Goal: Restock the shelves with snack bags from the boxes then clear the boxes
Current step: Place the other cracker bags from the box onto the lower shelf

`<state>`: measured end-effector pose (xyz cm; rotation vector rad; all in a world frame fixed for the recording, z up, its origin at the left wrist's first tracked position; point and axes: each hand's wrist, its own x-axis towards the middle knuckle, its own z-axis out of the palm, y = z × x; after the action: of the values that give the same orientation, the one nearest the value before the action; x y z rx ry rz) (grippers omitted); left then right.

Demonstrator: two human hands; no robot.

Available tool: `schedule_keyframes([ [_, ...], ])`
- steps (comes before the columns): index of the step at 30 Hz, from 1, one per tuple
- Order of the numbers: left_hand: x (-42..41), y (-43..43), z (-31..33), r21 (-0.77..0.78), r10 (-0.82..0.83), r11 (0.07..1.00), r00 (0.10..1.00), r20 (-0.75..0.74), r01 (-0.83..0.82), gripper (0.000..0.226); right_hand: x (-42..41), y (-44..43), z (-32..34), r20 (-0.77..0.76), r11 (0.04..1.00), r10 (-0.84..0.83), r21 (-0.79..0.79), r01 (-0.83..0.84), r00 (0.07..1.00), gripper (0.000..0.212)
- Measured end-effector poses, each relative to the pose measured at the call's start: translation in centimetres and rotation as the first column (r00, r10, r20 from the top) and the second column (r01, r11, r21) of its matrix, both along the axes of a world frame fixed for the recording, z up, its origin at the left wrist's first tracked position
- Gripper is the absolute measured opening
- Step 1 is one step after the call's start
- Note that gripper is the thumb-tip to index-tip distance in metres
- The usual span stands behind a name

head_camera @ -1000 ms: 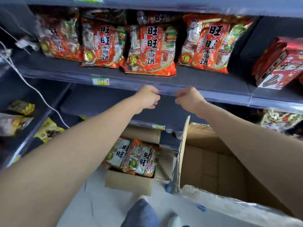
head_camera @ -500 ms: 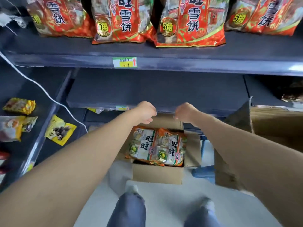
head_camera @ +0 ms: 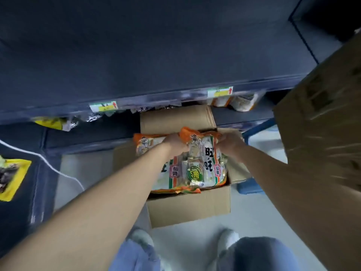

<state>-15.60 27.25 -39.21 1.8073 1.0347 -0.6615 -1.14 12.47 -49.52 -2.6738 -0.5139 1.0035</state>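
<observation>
An open cardboard box (head_camera: 187,208) stands on the floor in front of my feet, below the dark shelf (head_camera: 148,61). Orange-and-white snack bags (head_camera: 199,165) lie on top inside it. My left hand (head_camera: 175,142) grips the far top edge of one bag near its middle. My right hand (head_camera: 228,141) grips the same far edge at the bag's right corner. Both arms reach down from the bottom of the view. The fingertips are hidden behind the bag.
A large brown box (head_camera: 322,124) rises at the right, close to my right arm. A yellow snack bag (head_camera: 11,178) lies on the low shelf at left, and a white cable (head_camera: 48,165) runs across it. Price labels (head_camera: 219,92) sit on the shelf edge.
The view has dropped from the upper shelves to the floor box. Both hands have moved down into the box and taken hold of a snack bag's far edge.
</observation>
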Motion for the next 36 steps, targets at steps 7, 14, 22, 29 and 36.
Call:
schedule_keyframes([
  [7, 2.9, -0.5, -12.0, 0.034, -0.029, 0.999, 0.998, 0.059, 0.027, 0.073, -1.9, -1.0, -4.4, -0.113, 0.966, -0.258, 0.002, 0.26, 0.96, 0.005],
  [14, 5.4, 0.5, -14.8, -0.001, 0.02, 1.0, 0.971, 0.239, -0.021, 0.036, -1.6, -1.1, -8.9, -0.164, 0.88, -0.43, 0.144, 0.452, 0.888, 0.031],
  [22, 5.5, 2.0, -5.9, -0.107, -0.14, 0.969, 0.854, 0.5, 0.222, 0.058, -3.7, -2.8, -1.8, -0.363, 0.695, -0.521, 0.345, 0.631, 0.773, 0.044],
  [29, 6.9, 7.4, 4.3, -0.006, -0.088, 0.989, 0.616, 0.783, 0.149, 0.047, -2.3, 1.4, 8.3, -0.44, 0.444, -0.526, 0.588, 0.677, 0.728, 0.019],
  [36, 9.1, 15.0, 9.0, 0.145, -0.138, 0.989, 0.507, 0.851, 0.026, 0.047, 1.3, 8.9, 16.8, -0.09, 0.382, -0.625, 0.831, 0.404, 0.775, 0.028],
])
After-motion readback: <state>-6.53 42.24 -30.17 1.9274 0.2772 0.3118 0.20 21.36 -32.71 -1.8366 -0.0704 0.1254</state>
